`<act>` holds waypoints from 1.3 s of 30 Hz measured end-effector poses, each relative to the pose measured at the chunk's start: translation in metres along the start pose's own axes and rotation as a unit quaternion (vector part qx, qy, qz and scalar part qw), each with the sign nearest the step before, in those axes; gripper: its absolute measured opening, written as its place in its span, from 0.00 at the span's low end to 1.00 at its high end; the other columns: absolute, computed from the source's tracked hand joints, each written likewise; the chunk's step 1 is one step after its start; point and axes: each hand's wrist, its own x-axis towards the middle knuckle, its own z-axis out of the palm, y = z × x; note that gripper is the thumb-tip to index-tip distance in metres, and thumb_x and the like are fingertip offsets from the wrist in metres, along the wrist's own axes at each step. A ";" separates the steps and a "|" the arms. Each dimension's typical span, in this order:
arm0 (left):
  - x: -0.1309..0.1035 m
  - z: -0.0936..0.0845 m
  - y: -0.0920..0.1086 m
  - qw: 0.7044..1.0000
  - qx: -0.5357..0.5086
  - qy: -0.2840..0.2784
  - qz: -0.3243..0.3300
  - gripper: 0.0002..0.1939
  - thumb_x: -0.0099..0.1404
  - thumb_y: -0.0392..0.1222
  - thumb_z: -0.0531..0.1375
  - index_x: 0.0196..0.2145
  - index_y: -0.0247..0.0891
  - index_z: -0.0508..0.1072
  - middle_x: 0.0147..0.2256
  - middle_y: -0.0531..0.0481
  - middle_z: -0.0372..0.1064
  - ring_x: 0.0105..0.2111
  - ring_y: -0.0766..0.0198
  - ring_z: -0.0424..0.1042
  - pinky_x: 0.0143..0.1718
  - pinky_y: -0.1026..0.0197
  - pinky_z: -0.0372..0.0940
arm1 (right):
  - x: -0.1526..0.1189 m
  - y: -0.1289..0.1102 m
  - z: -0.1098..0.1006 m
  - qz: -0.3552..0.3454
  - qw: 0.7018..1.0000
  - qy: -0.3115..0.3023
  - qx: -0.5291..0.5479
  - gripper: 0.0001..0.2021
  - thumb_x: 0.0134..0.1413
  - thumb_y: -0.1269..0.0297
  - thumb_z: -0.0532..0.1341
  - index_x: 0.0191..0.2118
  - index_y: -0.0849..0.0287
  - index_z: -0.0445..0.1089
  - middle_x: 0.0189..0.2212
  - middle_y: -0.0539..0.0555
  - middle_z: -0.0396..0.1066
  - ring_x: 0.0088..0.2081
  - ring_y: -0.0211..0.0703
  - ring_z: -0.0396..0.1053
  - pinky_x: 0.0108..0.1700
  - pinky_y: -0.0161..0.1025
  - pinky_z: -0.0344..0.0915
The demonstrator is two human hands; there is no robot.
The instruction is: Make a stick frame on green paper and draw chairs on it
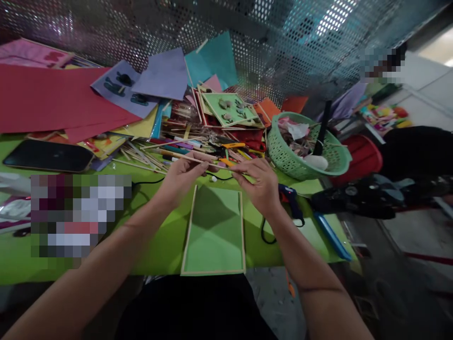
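Both hands hold a thin wooden stick [217, 165] level above the far end of a green sheet. My left hand [187, 172] pinches its left part, and my right hand [257, 182] grips the right part with closed fingers. Below them the green sheet [215, 236] lies on the table, with pale sticks along its left, right and near edges. No stick shows along its far edge. A dark blue glue gun [290, 200] with a small red light lies just right of my right hand.
A green basket [307, 141] of scraps stands at the back right. Loose sticks [141, 156], pens and scissors [231, 146] crowd the area beyond my hands. A black phone [49, 156] lies left, near red paper [53, 101]. A blue tool [332, 236] rests at the right edge.
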 end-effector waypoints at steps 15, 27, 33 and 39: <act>0.010 -0.013 0.000 0.996 0.085 -0.013 -0.012 0.15 0.61 0.54 0.72 0.37 0.41 0.81 0.33 0.48 0.81 0.35 0.61 0.77 0.39 0.59 0.70 | -0.030 0.009 -0.019 0.107 0.993 -0.050 0.009 0.03 0.64 0.66 0.68 0.38 0.52 0.81 0.35 0.53 0.81 0.39 0.48 0.76 0.44 0.46 0.70; -0.002 0.011 -0.018 0.946 0.207 -0.249 -0.030 0.15 0.67 0.53 0.65 0.41 0.41 0.83 0.40 0.45 0.83 0.41 0.57 0.80 0.45 0.56 0.74 | -0.033 -0.004 0.007 0.335 0.863 -0.012 0.378 0.19 0.55 0.47 0.75 0.38 0.53 0.71 0.33 0.49 0.79 0.33 0.40 0.77 0.42 0.42 0.78; -0.003 0.011 -0.022 0.945 0.236 -0.225 -0.027 0.10 0.64 0.49 0.65 0.37 0.40 0.79 0.32 0.50 0.79 0.31 0.62 0.74 0.36 0.59 0.69 | -0.035 -0.006 0.012 0.310 0.881 -0.036 0.355 0.18 0.57 0.46 0.73 0.38 0.52 0.71 0.35 0.51 0.81 0.37 0.43 0.78 0.44 0.45 0.79; 0.004 -0.012 -0.011 0.917 0.361 -0.163 0.041 0.08 0.65 0.47 0.62 0.37 0.43 0.80 0.36 0.49 0.80 0.36 0.58 0.76 0.39 0.58 0.66 | -0.034 0.025 -0.016 0.197 0.968 0.098 0.120 0.28 0.69 0.51 0.64 0.70 0.45 0.60 0.52 0.57 0.76 0.45 0.49 0.77 0.44 0.46 0.76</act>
